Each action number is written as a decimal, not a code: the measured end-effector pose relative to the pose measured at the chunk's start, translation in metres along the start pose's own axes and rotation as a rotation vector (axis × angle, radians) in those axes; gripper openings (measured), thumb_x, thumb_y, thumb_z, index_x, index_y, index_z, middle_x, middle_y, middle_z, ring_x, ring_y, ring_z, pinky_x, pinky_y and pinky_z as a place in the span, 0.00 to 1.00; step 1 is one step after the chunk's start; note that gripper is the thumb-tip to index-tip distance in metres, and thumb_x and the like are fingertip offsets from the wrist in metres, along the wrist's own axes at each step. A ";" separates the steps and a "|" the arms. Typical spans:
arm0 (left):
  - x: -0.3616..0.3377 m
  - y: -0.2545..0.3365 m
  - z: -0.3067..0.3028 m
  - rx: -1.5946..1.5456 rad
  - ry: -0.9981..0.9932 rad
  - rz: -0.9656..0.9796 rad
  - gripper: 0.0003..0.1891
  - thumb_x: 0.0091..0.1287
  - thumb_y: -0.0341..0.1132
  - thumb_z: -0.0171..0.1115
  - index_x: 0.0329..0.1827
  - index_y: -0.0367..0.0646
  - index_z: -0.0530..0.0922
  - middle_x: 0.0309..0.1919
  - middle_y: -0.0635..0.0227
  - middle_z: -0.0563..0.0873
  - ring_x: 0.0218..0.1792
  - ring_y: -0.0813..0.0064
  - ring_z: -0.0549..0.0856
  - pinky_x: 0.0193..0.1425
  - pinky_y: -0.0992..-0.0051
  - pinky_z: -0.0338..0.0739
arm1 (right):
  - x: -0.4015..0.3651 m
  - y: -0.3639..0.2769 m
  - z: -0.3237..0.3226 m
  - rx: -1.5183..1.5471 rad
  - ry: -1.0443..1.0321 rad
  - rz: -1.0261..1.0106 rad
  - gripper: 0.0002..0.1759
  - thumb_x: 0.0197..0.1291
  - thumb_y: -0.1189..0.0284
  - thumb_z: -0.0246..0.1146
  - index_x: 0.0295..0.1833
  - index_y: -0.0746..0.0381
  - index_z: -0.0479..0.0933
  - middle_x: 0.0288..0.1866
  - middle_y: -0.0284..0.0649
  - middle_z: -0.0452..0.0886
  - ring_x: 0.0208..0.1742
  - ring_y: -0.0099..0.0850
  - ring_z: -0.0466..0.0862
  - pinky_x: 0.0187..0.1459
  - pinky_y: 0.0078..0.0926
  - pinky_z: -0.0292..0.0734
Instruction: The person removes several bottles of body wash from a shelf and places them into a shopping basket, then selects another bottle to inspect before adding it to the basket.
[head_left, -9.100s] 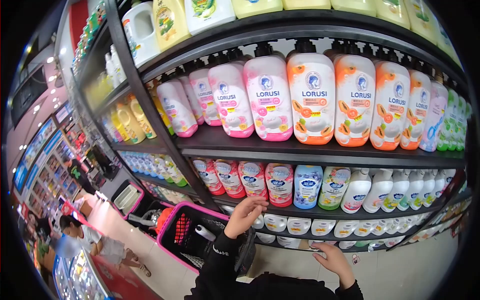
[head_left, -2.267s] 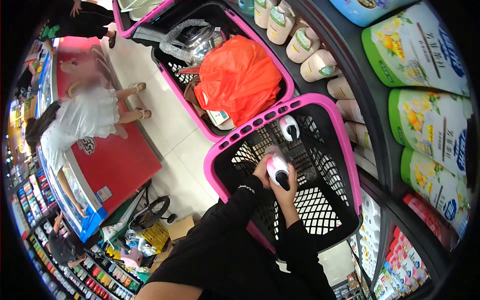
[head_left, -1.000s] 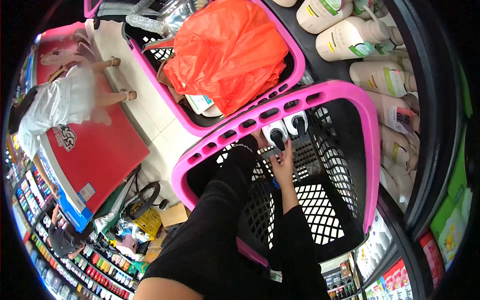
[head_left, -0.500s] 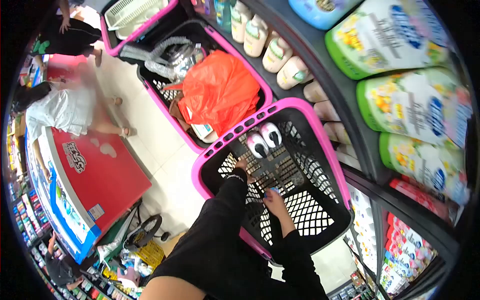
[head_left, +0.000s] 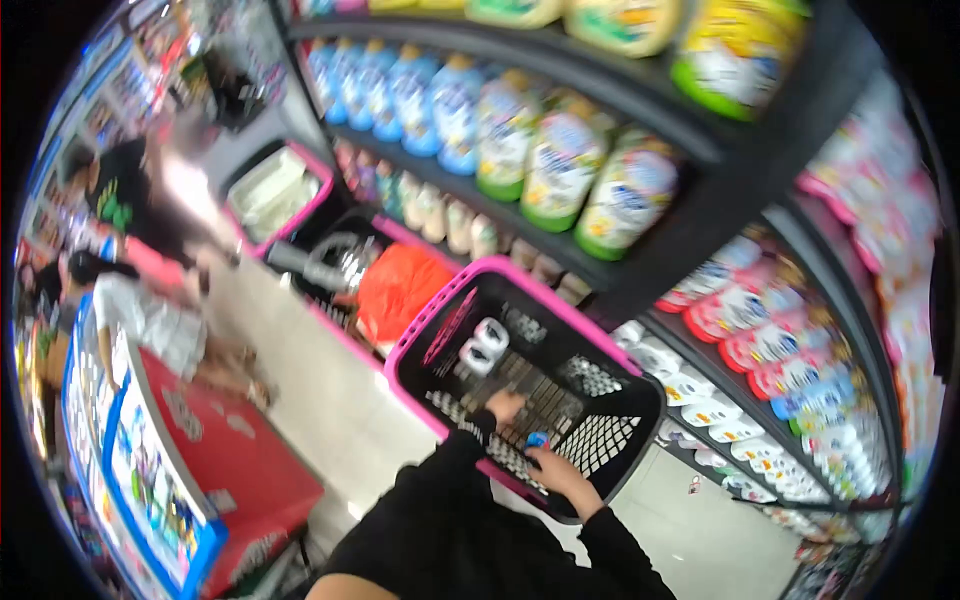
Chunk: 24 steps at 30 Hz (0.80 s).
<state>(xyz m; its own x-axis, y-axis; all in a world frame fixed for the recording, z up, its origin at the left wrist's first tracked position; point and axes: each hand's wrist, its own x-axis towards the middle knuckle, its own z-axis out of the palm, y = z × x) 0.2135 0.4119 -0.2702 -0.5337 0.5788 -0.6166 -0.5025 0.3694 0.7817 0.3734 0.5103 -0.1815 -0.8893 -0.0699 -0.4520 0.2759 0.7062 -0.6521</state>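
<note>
Inside a black basket with a pink rim (head_left: 560, 290), both of my hands reach down low. My left hand (head_left: 505, 407) is over the basket's slatted bottom; its fingers are too blurred to read. My right hand (head_left: 556, 473) is closed at a small blue object (head_left: 538, 440), near the basket's near side. A pair of white shoe-like items (head_left: 485, 346) lies at the basket's far left end, beyond my left hand.
A second pink-rimmed basket holds a red plastic bag (head_left: 400, 290); another holds a white tray (head_left: 272, 198). Shelves of bottles (head_left: 565, 165) rise ahead and right. Two people (head_left: 150, 315) (head_left: 130, 190) stand left, near a red counter (head_left: 215, 430).
The view has tilted up and swung, so more shelves show and the basket sits lower. My hands remain in the basket, with the blue object still at my right hand.
</note>
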 end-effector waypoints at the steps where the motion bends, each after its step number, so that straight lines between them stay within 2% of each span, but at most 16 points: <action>1: -0.006 0.006 0.013 0.114 -0.141 -0.012 0.15 0.55 0.42 0.52 0.37 0.40 0.73 0.15 0.69 0.73 0.14 0.78 0.72 0.14 0.74 0.64 | -0.020 -0.001 -0.002 0.013 0.053 -0.025 0.23 0.51 0.64 0.58 0.52 0.64 0.69 0.46 0.50 0.75 0.47 0.45 0.76 0.47 0.35 0.71; 3: -0.027 0.017 0.044 0.068 -0.317 -0.002 0.12 0.57 0.39 0.54 0.40 0.44 0.70 0.22 0.74 0.74 0.17 0.83 0.72 0.16 0.83 0.64 | -0.061 0.005 0.001 0.075 0.136 -0.034 0.23 0.51 0.64 0.58 0.52 0.63 0.69 0.45 0.51 0.75 0.45 0.45 0.76 0.46 0.35 0.71; 4: -0.053 0.037 0.065 0.212 -0.309 -0.004 0.19 0.57 0.40 0.55 0.50 0.44 0.69 0.29 0.73 0.76 0.24 0.82 0.75 0.21 0.83 0.67 | -0.081 0.011 0.005 0.130 0.161 -0.026 0.24 0.50 0.63 0.59 0.52 0.63 0.69 0.44 0.51 0.76 0.45 0.46 0.76 0.45 0.36 0.71; 5: -0.076 0.058 0.082 0.312 -0.383 0.008 0.25 0.58 0.42 0.55 0.58 0.45 0.66 0.37 0.70 0.78 0.34 0.80 0.78 0.29 0.81 0.71 | -0.101 0.016 0.008 0.154 0.211 -0.025 0.23 0.51 0.63 0.59 0.52 0.62 0.69 0.44 0.51 0.75 0.45 0.45 0.76 0.45 0.35 0.71; 6: -0.093 0.065 0.100 0.378 -0.426 0.064 0.25 0.59 0.43 0.55 0.59 0.45 0.65 0.41 0.68 0.77 0.39 0.77 0.78 0.36 0.79 0.72 | -0.125 0.019 0.012 0.175 0.255 -0.025 0.23 0.52 0.63 0.58 0.52 0.62 0.69 0.45 0.51 0.75 0.46 0.45 0.76 0.45 0.35 0.71; 8: -0.115 0.068 0.134 0.345 -0.526 0.180 0.25 0.60 0.43 0.54 0.59 0.44 0.65 0.41 0.67 0.77 0.39 0.77 0.78 0.39 0.78 0.72 | -0.174 0.024 0.018 0.222 0.347 0.006 0.23 0.53 0.63 0.57 0.53 0.62 0.69 0.46 0.50 0.75 0.46 0.43 0.77 0.46 0.34 0.72; 10: -0.138 0.079 0.164 0.586 -0.593 0.219 0.25 0.60 0.42 0.54 0.59 0.40 0.65 0.41 0.66 0.78 0.39 0.78 0.78 0.40 0.79 0.72 | -0.221 0.030 0.026 0.242 0.432 -0.028 0.24 0.53 0.61 0.58 0.53 0.64 0.69 0.47 0.49 0.75 0.46 0.42 0.77 0.46 0.32 0.72; 11: -0.133 0.067 0.175 0.610 -0.643 0.328 0.22 0.60 0.40 0.54 0.54 0.37 0.67 0.34 0.68 0.79 0.34 0.81 0.77 0.37 0.81 0.73 | -0.242 0.033 0.030 0.239 0.474 -0.034 0.24 0.53 0.61 0.58 0.53 0.64 0.69 0.47 0.49 0.75 0.46 0.42 0.77 0.46 0.32 0.72; 12: -0.134 0.063 0.189 0.662 -0.702 0.421 0.23 0.60 0.40 0.53 0.55 0.36 0.66 0.37 0.64 0.80 0.36 0.77 0.78 0.41 0.79 0.72 | -0.262 0.036 0.036 0.283 0.488 0.017 0.25 0.53 0.61 0.58 0.53 0.64 0.69 0.48 0.49 0.75 0.46 0.42 0.77 0.47 0.32 0.72; 14: -0.140 0.058 0.212 0.817 -0.813 0.515 0.24 0.61 0.40 0.53 0.57 0.36 0.65 0.39 0.60 0.80 0.38 0.74 0.78 0.43 0.77 0.72 | -0.299 0.041 0.050 0.336 0.529 0.065 0.26 0.52 0.60 0.59 0.53 0.65 0.69 0.48 0.48 0.75 0.46 0.41 0.77 0.47 0.31 0.72; 16: -0.164 0.068 0.237 0.952 -0.850 0.483 0.26 0.61 0.41 0.52 0.59 0.36 0.63 0.41 0.60 0.79 0.40 0.74 0.78 0.44 0.77 0.71 | -0.330 0.044 0.059 0.342 0.556 0.139 0.27 0.53 0.58 0.58 0.54 0.65 0.68 0.50 0.47 0.75 0.47 0.39 0.77 0.48 0.31 0.72; 18: -0.178 0.073 0.259 1.062 -1.016 0.573 0.27 0.61 0.43 0.52 0.59 0.36 0.63 0.43 0.60 0.79 0.42 0.73 0.77 0.46 0.76 0.71 | -0.356 0.039 0.065 0.323 0.585 0.188 0.28 0.53 0.58 0.58 0.54 0.64 0.68 0.50 0.47 0.74 0.47 0.39 0.77 0.48 0.31 0.71; 19: -0.183 0.077 0.269 1.134 -1.070 0.580 0.29 0.61 0.46 0.52 0.60 0.36 0.61 0.47 0.57 0.77 0.46 0.69 0.76 0.51 0.75 0.69 | -0.368 0.038 0.067 0.302 0.588 0.236 0.28 0.53 0.57 0.58 0.55 0.64 0.68 0.51 0.47 0.74 0.47 0.39 0.77 0.48 0.31 0.71; 20: -0.195 0.084 0.279 1.148 -1.081 0.588 0.29 0.61 0.46 0.52 0.60 0.36 0.61 0.47 0.57 0.77 0.46 0.69 0.76 0.51 0.75 0.69 | -0.378 0.038 0.070 0.305 0.607 0.239 0.28 0.53 0.57 0.58 0.55 0.64 0.68 0.51 0.47 0.74 0.47 0.39 0.77 0.48 0.31 0.71; 22: -0.215 0.096 0.293 1.293 -1.094 0.674 0.30 0.62 0.49 0.50 0.61 0.36 0.60 0.51 0.54 0.74 0.52 0.63 0.74 0.55 0.72 0.66 | -0.392 0.039 0.078 0.173 0.665 0.276 0.28 0.53 0.56 0.58 0.54 0.64 0.68 0.51 0.47 0.74 0.48 0.40 0.77 0.48 0.31 0.71; 24: -0.223 0.106 0.305 1.355 -1.137 0.721 0.30 0.62 0.48 0.50 0.61 0.35 0.60 0.53 0.53 0.73 0.53 0.63 0.73 0.56 0.72 0.66 | -0.401 0.045 0.083 0.149 0.678 0.284 0.28 0.53 0.56 0.58 0.54 0.64 0.68 0.51 0.47 0.74 0.48 0.40 0.76 0.48 0.31 0.71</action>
<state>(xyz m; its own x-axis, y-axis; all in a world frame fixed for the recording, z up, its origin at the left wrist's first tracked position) 0.4863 0.5442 -0.0211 0.5484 0.7865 -0.2839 0.6716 -0.2120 0.7099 0.7726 0.5112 -0.0800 -0.7930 0.5845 -0.1720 0.5316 0.5259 -0.6639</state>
